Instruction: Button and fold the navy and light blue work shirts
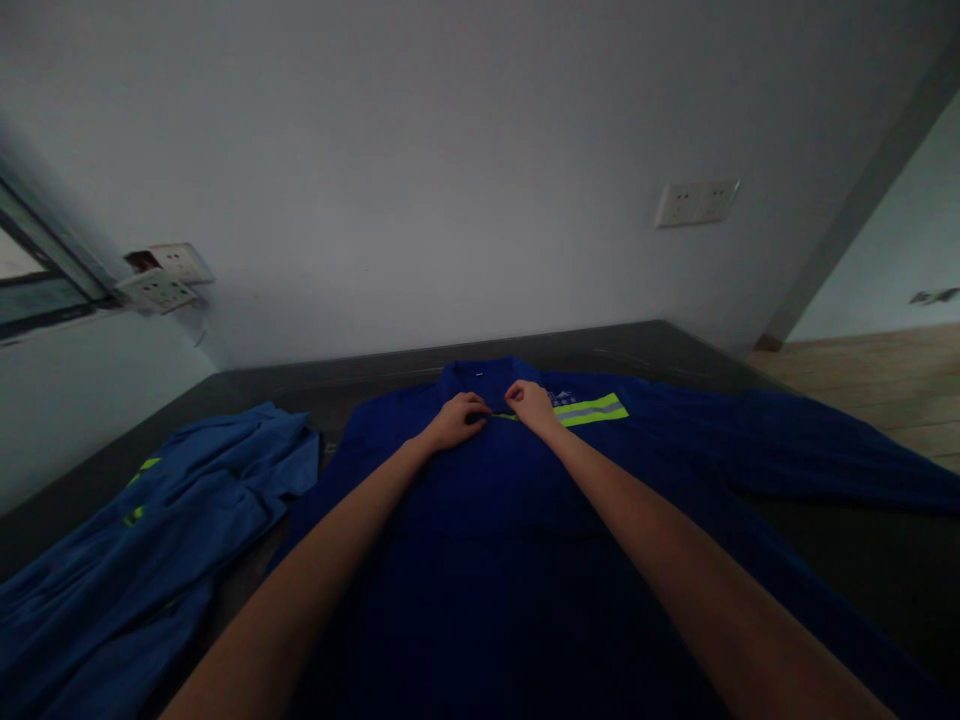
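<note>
Head view: I look forward and down from the wearer's head onto a dark table (637, 345) pushed up to a pale wall (420, 180).
Blue jacket: I have the jacket (465, 510) laid out on the table, front up, collar (448, 382) toward the wall, one sleeve (810, 440) stretched out to the right.
Left hand: I see the left hand (456, 420) on the upper front of the jacket, below the collar, fingers bent and partly closed; I cannot tell whether cloth is between them.
Right hand: I see the right hand (529, 402) just beside it, thumb and forefinger brought nearly together over the front; I cannot tell whether they pinch anything.
Reflective strip: yellow-green with a grey middle, the strip (592, 411) runs across the chest right of the right hand, white lettering (562, 398) just above it.
Second garment: a lighter blue one (217, 490) lies rumpled on the table at the left, well apart from both hands.
Sockets: one pair (697, 203) sits on the wall at right; more (157, 290) are at left, near a window (37, 290).
</note>
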Demonstrator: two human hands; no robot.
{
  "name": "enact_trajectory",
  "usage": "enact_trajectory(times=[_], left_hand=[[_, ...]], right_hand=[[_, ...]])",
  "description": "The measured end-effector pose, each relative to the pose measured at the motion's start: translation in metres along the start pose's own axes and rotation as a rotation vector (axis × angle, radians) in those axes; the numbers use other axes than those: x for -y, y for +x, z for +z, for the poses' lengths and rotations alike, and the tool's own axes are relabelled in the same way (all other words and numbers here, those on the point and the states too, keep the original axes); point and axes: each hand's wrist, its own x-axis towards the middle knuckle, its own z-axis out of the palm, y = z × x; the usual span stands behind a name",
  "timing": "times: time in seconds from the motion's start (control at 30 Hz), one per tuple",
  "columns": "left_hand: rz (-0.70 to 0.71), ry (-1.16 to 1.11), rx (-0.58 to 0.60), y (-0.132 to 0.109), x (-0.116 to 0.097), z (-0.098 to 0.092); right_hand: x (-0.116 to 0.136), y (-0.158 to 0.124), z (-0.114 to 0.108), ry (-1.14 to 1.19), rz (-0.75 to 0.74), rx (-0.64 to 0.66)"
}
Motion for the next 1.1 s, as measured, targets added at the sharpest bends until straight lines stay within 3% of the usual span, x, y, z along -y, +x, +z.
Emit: enact_trajectory(times=[0.23, 0.37, 0.47, 0.63, 0.77, 0.87, 0.97, 1.1], left_hand=[[0.057, 0.246, 0.076, -0.002, -0.016, -0.006], [0.112, 0.341, 0.121, -0.005, -0.016, -0.015], [0.061, 0.322, 0.124, -0.014, -0.007, -0.023], [-0.045, 0.225, 0.142, -0.031, 0.014, -0.031], [-0.081, 0.15, 0.148, -0.039, 0.017, -0.028], [-0.057, 0.124, 0.102, -0.042, 0.013, -0.027], [-0.084, 0.138, -0.034, -0.043, 0.011, -0.027], [-0.317, 0.211, -0.16, -0.037, 0.011, -0.025]], right_hand=[[0.012, -0.018, -0.006, -0.197, -0.132, 0.075], [0.02, -0.032, -0.008, -0.373, -0.384, 0.068], [0.017, -0.042, -0.003, -0.41, -0.51, 0.148], [0.004, -0.05, 0.005, -0.422, -0.519, 0.211], [0.002, -0.051, 0.004, -0.416, -0.512, 0.244], [0.003, -0.051, 0.003, -0.413, -0.514, 0.252], [0.002, -0.052, 0.004, -0.4, -0.515, 0.24], [0.0, -0.054, 0.007, -0.396, -0.514, 0.209]])
